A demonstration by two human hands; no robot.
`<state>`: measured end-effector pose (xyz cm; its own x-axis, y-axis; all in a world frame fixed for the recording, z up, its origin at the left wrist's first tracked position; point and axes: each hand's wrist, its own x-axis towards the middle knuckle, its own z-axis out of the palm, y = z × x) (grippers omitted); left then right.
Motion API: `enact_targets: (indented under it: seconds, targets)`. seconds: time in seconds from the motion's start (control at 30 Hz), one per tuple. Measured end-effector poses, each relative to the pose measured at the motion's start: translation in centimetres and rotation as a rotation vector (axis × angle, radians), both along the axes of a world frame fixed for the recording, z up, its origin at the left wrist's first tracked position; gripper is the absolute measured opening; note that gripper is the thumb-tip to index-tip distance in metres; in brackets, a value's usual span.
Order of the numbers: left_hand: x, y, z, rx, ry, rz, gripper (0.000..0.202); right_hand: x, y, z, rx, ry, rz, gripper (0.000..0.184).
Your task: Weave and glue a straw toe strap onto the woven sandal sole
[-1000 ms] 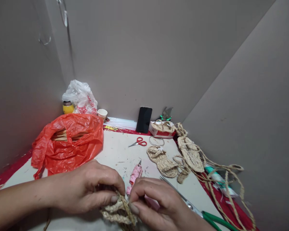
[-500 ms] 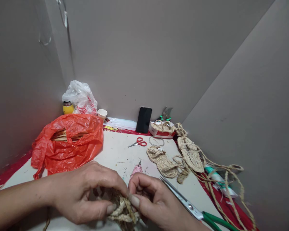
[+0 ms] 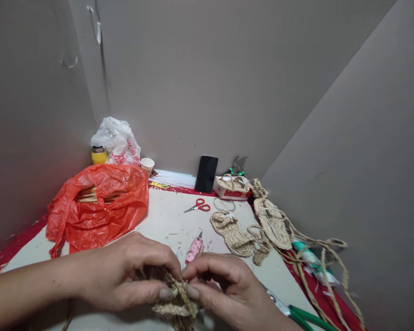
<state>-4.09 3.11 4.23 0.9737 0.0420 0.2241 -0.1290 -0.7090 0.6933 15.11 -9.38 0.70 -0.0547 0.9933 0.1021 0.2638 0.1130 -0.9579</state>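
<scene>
Likely craft workshop corner: grey walls [image 3: 193, 92], littered worktable [image 3: 172, 216], scissors [image 3: 202, 205], shears [image 3: 240, 162], braided soles [image 3: 272, 223].

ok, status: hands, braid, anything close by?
Left hand and right hand both pinching braid. Braid partly hidden by fingers. Pink tool just beyond; green scissors beside right hand, blades mostly hidden.

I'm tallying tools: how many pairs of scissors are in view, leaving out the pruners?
2: red-handled scissors in front of the phone, and green-handled scissors partly behind the right hand. More may be hidden.
</scene>
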Motion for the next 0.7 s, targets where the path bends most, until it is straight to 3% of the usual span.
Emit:
enact_targets:
  seconds: [0.17,0.33,0.5,0.7]
  targets:
    - [-0.1,-0.1,-0.2,0.034,-0.003,0.026,0.017,-0.1,-0.1,1.1,0.143,-0.245,-0.005,0.013]
    - [0.2,-0.3,-0.5,0.038,-0.029,0.018,0.014,-0.6,-0.3,1.4,0.234,-0.316,-0.025,0.014]
    - [0.4,-0.3,-0.8,0.022,-0.029,-0.011,0.012,-1.1,-0.3,0.5,0.003,-0.042,-0.008,0.015]
    - [0.3,-0.3,-0.8,0.036,-0.06,-0.038,0.013,-1.3,0.0,0.1,-0.274,0.299,-0.023,0.032]
